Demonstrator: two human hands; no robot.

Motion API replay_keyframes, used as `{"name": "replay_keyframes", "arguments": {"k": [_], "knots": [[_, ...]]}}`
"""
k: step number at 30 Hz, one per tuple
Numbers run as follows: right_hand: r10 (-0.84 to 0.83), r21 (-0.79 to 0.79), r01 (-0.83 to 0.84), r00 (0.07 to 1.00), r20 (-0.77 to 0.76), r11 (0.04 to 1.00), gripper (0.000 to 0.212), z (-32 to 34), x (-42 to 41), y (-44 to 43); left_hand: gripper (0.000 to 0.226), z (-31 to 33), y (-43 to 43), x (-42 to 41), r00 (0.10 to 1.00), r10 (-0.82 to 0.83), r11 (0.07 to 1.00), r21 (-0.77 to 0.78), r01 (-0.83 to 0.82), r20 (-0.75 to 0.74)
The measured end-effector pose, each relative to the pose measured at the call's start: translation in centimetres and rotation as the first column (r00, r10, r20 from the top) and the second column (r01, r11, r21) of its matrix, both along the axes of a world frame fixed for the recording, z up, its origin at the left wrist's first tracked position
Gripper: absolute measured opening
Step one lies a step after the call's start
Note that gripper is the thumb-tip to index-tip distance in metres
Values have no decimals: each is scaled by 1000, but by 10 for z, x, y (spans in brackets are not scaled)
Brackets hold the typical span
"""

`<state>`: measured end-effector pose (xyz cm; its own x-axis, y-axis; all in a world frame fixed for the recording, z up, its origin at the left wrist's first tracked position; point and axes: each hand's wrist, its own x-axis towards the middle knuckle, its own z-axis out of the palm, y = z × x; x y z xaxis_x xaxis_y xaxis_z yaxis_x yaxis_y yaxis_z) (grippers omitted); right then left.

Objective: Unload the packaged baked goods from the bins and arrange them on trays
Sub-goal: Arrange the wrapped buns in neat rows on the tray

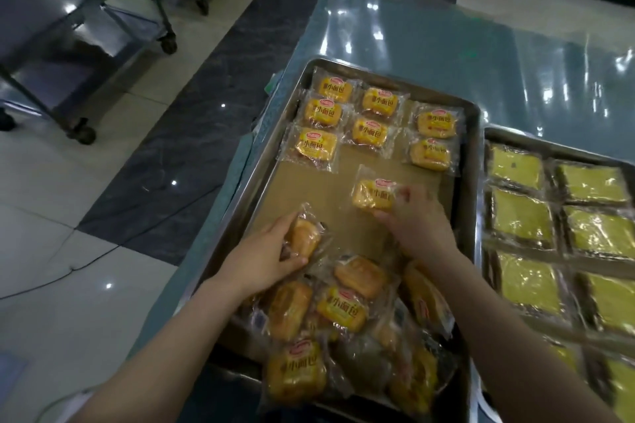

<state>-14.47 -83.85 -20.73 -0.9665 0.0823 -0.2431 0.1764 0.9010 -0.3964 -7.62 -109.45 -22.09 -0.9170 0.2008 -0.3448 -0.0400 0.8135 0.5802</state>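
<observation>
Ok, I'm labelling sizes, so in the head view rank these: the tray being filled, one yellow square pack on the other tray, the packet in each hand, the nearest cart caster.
1. tray being filled
2. yellow square pack
3. left-hand packet and right-hand packet, alike
4. caster, smallest, though farther away, so unsure

On the desk (429, 45), a metal tray (256, 189) lined with brown paper carries seven wrapped small breads (369, 132) in rows at its far end and a loose pile (343, 316) at its near end. The left hand (271, 257) grips one packet (304, 239) above the pile; the right hand (419, 220) pinches another (372, 196), label up, on the paper. A second tray (549, 149) lies just beside it.
</observation>
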Motion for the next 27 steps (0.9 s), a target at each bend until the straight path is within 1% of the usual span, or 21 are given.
{"name": "replay_keyframes", "arguments": {"k": [1, 2, 3, 5, 6, 7, 10, 11, 13, 15, 16, 22, 24, 25, 27], "knots": [[78, 138, -70, 996, -51, 988, 71, -5, 1, -1, 88, -3, 1, 3, 1000, -6, 1000, -22, 6, -8], [156, 194, -134, 982, -105, 972, 81, -8, 1, -3, 88, -5, 2, 5, 1000, -9, 999, -38, 9, -18], [227, 189, -201, 965, -133, 961, 84, -11, 0, -7, 88, -6, 3, 6, 1000, -6, 999, -48, 5, -27], [375, 183, -348, 915, -146, 920, 80, -18, -5, -14, 88, -11, 4, 8, 999, 7, 998, -64, -9, -35], [416, 201, -386, 899, -137, 901, 77, -22, -8, -18, 87, -13, 4, 8, 999, 7, 997, -75, -10, -38], [419, 211, -388, 899, -126, 897, 77, -26, -11, -22, 87, -15, 5, 9, 999, 5, 996, -84, -8, -43], [290, 197, -276, 956, -51, 941, 85, -31, -21, -29, 87, -20, 4, 10, 998, -1, 995, -100, -5, -67], [294, 222, -281, 956, -25, 934, 87, -34, -23, -30, 87, -22, 4, 11, 997, 0, 995, -102, -7, -73], [401, 228, -394, 916, 15, 890, 87, -39, -21, -32, 87, -24, 3, 11, 997, 2, 994, -106, -11, -78], [508, 163, -508, 860, 43, 846, 84, -43, -18, -34, 87, -26, 3, 10, 996, 1, 994, -112, -11, -90], [534, 148, -536, 843, 57, 831, 83, -44, -17, -34, 87, -26, 3, 10, 995, 0, 993, -114, -11, -98], [552, 148, -559, 829, 89, 816, 80, -40, -24, -27, 86, -27, 2, 11, 993, -15, 993, -121, 1, -113], [522, 185, -536, 844, 123, 824, 79, -38, -24, -26, 85, -27, 2, 11, 993, -23, 992, -127, 8, -118], [504, 230, -521, 853, 132, 822, 79, -38, -23, -27, 85, -26, 2, 11, 993, -25, 992, -129, 10, -119], [494, 346, -492, 865, 88, 799, 85, -38, -18, -32, 84, -25, 3, 11, 992, -29, 991, -133, 12, -124]]}}
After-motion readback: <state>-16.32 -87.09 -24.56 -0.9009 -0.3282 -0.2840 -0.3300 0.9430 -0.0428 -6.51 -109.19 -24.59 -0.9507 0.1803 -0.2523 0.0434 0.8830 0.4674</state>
